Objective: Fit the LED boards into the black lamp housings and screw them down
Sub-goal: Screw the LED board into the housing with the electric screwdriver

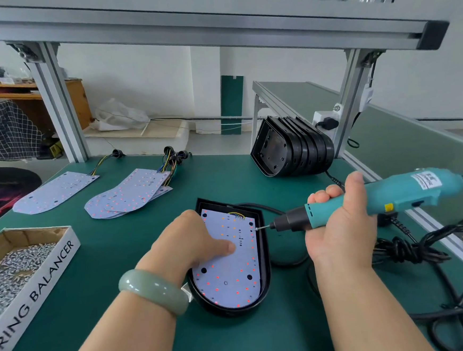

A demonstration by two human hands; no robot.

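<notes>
Fingers [323, 195] of the right hand [340, 230] wrap around the teal screwdriver [392, 196], with its bit at the right edge of the LED board [233, 280]. The left hand [185, 242] presses its thumb on the board; whether its folded fingers grip anything I cannot tell. The board lies in the black housing [265, 261], near centre on the green table [120, 253].

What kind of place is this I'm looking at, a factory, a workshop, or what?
Most likely a lamp assembly workstation in a factory or workshop. Signs: a green bench under an aluminium frame, a stack of black housings, loose LED boards, and an electric screwdriver in the right hand.
</notes>
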